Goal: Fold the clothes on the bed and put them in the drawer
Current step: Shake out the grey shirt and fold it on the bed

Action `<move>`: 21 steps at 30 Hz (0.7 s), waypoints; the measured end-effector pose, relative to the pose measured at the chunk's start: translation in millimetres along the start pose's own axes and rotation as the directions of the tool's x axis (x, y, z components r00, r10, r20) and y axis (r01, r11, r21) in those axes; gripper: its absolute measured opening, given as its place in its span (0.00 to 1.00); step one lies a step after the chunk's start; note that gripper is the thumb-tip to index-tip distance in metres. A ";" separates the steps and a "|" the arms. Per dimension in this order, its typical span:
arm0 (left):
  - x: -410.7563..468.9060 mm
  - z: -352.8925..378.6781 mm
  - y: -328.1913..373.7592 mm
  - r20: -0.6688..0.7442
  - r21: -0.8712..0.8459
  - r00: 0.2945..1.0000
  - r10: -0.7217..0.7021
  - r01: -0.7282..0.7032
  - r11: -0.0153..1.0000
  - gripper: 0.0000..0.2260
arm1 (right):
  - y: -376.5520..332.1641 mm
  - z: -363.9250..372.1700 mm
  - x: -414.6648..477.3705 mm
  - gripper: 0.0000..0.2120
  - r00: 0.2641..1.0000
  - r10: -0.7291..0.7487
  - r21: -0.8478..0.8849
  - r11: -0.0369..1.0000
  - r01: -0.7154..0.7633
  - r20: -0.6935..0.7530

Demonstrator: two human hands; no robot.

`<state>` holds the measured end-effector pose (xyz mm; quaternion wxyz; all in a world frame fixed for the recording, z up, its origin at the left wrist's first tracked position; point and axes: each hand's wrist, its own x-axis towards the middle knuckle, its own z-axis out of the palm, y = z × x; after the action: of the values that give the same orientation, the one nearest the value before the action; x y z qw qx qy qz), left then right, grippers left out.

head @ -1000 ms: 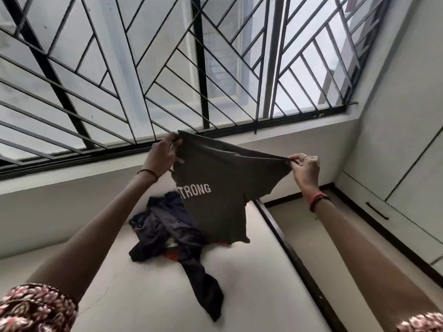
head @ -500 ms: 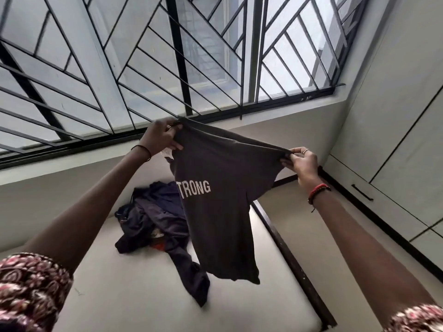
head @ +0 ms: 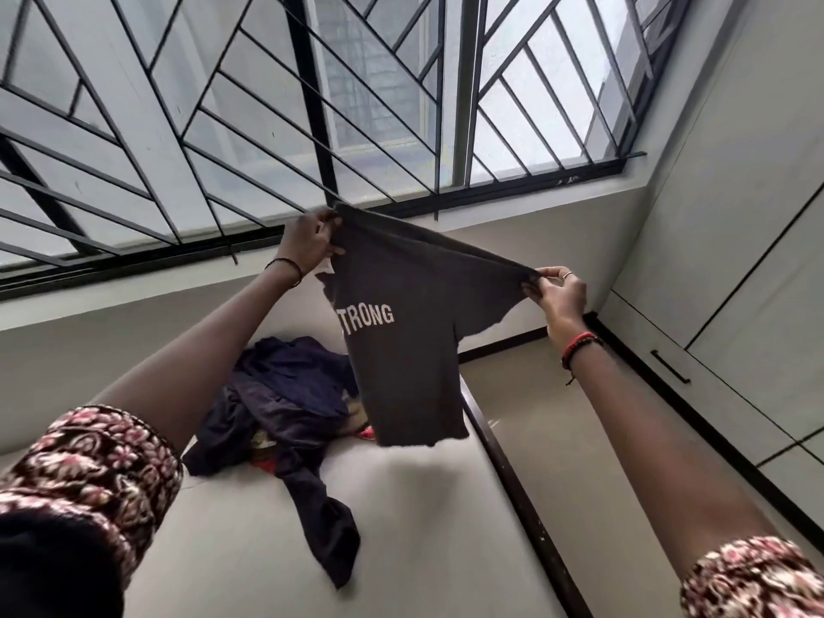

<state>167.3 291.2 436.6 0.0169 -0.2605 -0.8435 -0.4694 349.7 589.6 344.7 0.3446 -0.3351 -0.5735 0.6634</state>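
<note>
A barred window (head: 267, 127) is filling the upper half of the frame, its black grille running in slanted lines. Below it the pale bed (head: 423, 541) is taking up the lower centre, its dark edge running down toward the lower right. White cupboards (head: 749, 243) are lining the right side, and a low panel there is carrying a black handle (head: 670, 367). You are holding a dark grey T-shirt (head: 401, 363) up in the air at the centre of the frame, clear of the bed, with the white word "STRONG" showing and the hem hanging free. Below it and to the left, a pile (head: 285, 403) of dark blue clothes is lying crumpled on the bed, one long piece trailing toward the bottom centre. Your patterned sleeves (head: 89, 475) are showing in the lower corners. Your left hand (head: 310, 245) is gripping the shirt's upper left corner, fingers curled round bunched cloth. Your right hand (head: 559, 296), at centre right, is pinching the other end between thumb and fingertips, and the top edge is stretching taut between the two. You are wearing a red and black band (head: 579, 343) on the right wrist, a thin dark band (head: 285, 265) on the left, and a ring (head: 566, 274) on a right finger.
</note>
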 end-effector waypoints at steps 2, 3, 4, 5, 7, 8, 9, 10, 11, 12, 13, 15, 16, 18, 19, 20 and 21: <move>0.0 2.3 8.2 -0.041 -0.051 0.999 0.021 -0.023 0.998 0.10 | -7.0 -5.8 5.3 0.12 0.999 -0.039 0.008 0.999 0.040 0.000; -2.7 3.5 9.7 -0.049 -0.087 0.998 0.024 -0.028 0.996 0.10 | -7.5 -9.9 5.8 0.11 0.998 -0.059 0.001 0.998 0.059 0.009; -8.1 4.4 8.7 -0.053 -0.119 0.998 0.024 -0.030 0.992 0.09 | -5.7 -14.7 5.3 0.11 0.997 -0.074 -0.011 0.997 0.075 0.022; -14.4 5.2 5.0 -0.054 -0.147 0.998 0.023 -0.031 0.989 0.08 | -3.2 -19.6 3.3 0.11 0.996 -0.084 -0.028 0.996 0.085 0.036; -34.4 8.4 -5.4 -0.049 -0.188 0.999 0.025 -0.033 0.982 0.06 | 6.6 -30.1 -5.1 0.12 0.993 -0.094 -0.042 0.994 0.097 0.074; -47.1 10.1 -11.3 -0.042 -0.204 0.999 0.020 -0.028 0.979 0.05 | 12.4 -35.2 -11.8 0.12 0.991 -0.095 -0.038 0.994 0.099 0.097; -61.9 13.9 -20.1 -0.032 -0.229 0.999 0.009 -0.016 0.973 0.05 | 20.4 -41.0 -20.7 0.12 0.989 -0.091 -0.045 0.994 0.097 0.118; -78.3 17.4 -31.7 -0.018 -0.215 1.000 0.003 -0.007 0.976 0.06 | 30.2 -47.1 -30.1 0.13 0.986 -0.089 -0.064 0.993 0.099 0.143; -96.6 22.4 -48.4 -0.011 -0.195 1.000 -0.007 0.004 0.981 0.07 | 43.3 -53.9 -41.6 0.13 0.983 -0.082 -0.100 0.990 0.099 0.166; -116.7 26.3 -62.3 -0.005 -0.126 1.000 -0.028 0.027 0.992 0.07 | 56.3 -60.6 -53.2 0.13 0.980 -0.075 -0.136 0.986 0.101 0.184; -136.1 31.8 -79.7 0.002 -0.072 0.999 -0.040 0.040 0.997 0.06 | 69.9 -67.6 -64.7 0.13 0.978 -0.056 -0.166 0.982 0.090 0.199; -180.5 44.1 -114.0 0.025 -0.027 0.995 -0.099 0.100 0.995 0.09 | 103.0 -81.3 -89.5 0.12 0.974 0.004 -0.224 0.973 0.048 0.227; -204.8 51.0 -128.2 0.035 -0.023 0.989 -0.140 0.141 0.990 0.11 | 121.2 -87.4 -102.0 0.12 0.970 0.036 -0.272 0.962 0.031 0.238; -256.3 63.6 -164.8 0.061 -0.011 0.974 -0.217 0.218 0.976 0.15 | 161.1 -103.2 -129.1 0.11 0.962 0.111 -0.383 0.924 -0.008 0.250; -283.0 70.6 -186.1 0.077 0.006 0.966 -0.248 0.248 0.969 0.16 | 181.6 -111.5 -143.4 0.10 0.957 0.150 -0.437 0.899 -0.028 0.247; -308.7 76.3 -207.7 0.102 0.037 0.957 -0.272 0.269 0.962 0.18 | 200.9 -119.9 -157.3 0.10 0.951 0.186 -0.481 0.876 -0.046 0.247; -336.5 84.8 -232.5 0.135 0.060 0.946 -0.294 0.288 0.956 0.21 | 225.2 -127.4 -171.4 0.09 0.940 0.229 -0.528 0.847 -0.065 0.252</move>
<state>370.3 118.1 115.2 -0.1075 -0.1657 -0.8809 -0.4301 532.6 489.2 114.8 0.0978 -0.3512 -0.7474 0.5554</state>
